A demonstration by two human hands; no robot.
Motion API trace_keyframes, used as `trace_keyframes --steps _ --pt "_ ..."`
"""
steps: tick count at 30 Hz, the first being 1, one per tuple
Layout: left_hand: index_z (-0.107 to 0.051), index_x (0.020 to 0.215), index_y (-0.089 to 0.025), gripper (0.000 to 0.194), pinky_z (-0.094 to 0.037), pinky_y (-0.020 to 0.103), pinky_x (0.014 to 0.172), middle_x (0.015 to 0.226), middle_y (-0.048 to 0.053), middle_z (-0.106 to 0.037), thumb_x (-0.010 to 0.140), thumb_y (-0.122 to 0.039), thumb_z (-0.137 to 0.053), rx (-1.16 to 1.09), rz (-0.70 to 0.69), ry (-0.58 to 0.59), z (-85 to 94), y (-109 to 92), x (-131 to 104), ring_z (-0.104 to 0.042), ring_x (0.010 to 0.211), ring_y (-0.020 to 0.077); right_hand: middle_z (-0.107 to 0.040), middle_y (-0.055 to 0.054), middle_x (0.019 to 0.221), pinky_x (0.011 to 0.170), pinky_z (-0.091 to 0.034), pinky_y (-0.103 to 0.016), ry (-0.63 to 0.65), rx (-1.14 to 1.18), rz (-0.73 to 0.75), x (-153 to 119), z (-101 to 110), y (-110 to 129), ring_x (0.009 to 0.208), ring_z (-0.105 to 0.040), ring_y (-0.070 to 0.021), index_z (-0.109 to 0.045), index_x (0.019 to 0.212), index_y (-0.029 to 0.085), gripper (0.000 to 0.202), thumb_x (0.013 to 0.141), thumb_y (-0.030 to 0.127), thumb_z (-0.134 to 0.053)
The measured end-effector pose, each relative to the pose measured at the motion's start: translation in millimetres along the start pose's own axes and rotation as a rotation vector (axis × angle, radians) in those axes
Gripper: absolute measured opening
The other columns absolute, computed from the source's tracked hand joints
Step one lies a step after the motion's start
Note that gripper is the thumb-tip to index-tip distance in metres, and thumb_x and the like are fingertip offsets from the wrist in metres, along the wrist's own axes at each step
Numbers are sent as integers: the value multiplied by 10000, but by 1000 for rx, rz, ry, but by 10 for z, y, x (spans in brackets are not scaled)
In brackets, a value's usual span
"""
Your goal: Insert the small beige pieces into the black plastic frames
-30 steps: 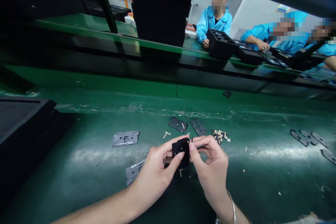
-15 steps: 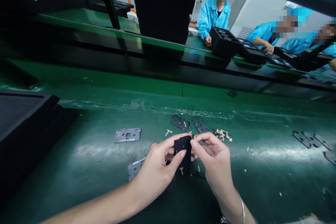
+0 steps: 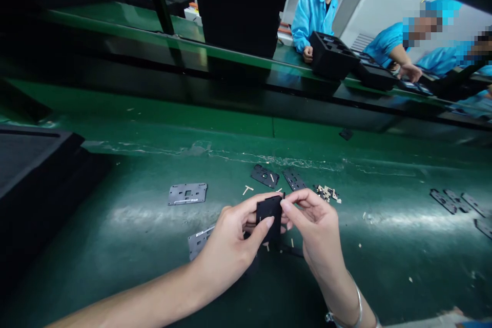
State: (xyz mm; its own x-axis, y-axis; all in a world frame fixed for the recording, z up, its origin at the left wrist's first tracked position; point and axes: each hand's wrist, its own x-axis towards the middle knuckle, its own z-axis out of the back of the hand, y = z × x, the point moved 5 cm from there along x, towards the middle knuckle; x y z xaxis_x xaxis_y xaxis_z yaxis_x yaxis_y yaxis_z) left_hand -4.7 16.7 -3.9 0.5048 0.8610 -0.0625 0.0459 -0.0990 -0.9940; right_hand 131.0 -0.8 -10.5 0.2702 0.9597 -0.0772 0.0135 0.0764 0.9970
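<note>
My left hand (image 3: 236,228) holds a flat black plastic plate (image 3: 267,215), thumb across its near face and fingers behind. The plate is tilted up above the table. At its upper right edge my right hand (image 3: 313,220) is closed in a pinch, thumb against forefinger. A sliver of something small and black sticks up by those fingertips; what they grip is mostly hidden. Below the hands lie a dark strip (image 3: 292,251) and small beige pieces. A grey plate with cut-outs (image 3: 200,242) is partly covered by my left forearm.
Another grey plate (image 3: 187,193) lies left, two darker plates (image 3: 265,176) beyond my hands. A pile of small beige and black bits (image 3: 326,193) is right of them, several dark plates (image 3: 448,201) far right. A large black box (image 3: 34,174) stands left. Co-workers in blue sit beyond the ledge.
Both hands stay at the plate's edge, and the plate has turned slightly. The view has shifted a little. Across the ledge, a co-worker's hand has moved to the right.
</note>
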Motion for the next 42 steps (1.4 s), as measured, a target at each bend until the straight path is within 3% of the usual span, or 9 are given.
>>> trace_keyframes --steps 9,16,22,28,34,42 --pt "-547 1194 -157 347 -511 199 580 797 24 -683 853 -201 -503 6 5 6 -5 -3 -6 -623 651 131 -581 23 645 437 -490 -166 -12 3 -3 -10 -3 15 502 -530 -73 -603 693 171 133 726 269 -687" --pt "-589 1161 -172 316 -521 221 647 835 30 -693 859 -188 -498 68 -49 22 0 -32 3 -648 720 153 -582 32 598 427 -460 -152 -7 57 -23 28 3 -21 479 -533 -66 -614 689 165 144 705 265 -717" --pt "-559 1183 -134 358 -530 207 563 838 54 -694 831 -202 -544 -123 48 34 -3 -1 45 -647 692 154 -618 22 643 424 -418 -150 45 219 -96 31 -25 -8 501 -516 -70 -588 829 183 213 697 277 -725" --pt "-487 1209 -100 427 -543 248 534 863 110 -694 826 -250 -597 -358 141 73 -22 70 38 -676 707 206 -597 -1 659 462 -411 -162 120 273 -90 21 -34 47 559 -518 -78 -604 740 157 146 798 291 -608" --pt "-479 1226 -95 442 -541 245 538 875 121 -695 830 -250 -602 -379 142 89 -27 80 38 -681 746 223 -562 26 598 439 -398 -159 90 212 -103 27 -30 28 489 -486 -60 -614 700 158 146 704 275 -702" --pt "-489 1228 -86 451 -538 242 534 876 118 -698 823 -249 -605 -358 142 89 -38 67 38 -681 736 218 -551 30 581 437 -390 -152 80 201 -126 24 -28 31 482 -472 -53 -605 664 151 170 688 283 -710"
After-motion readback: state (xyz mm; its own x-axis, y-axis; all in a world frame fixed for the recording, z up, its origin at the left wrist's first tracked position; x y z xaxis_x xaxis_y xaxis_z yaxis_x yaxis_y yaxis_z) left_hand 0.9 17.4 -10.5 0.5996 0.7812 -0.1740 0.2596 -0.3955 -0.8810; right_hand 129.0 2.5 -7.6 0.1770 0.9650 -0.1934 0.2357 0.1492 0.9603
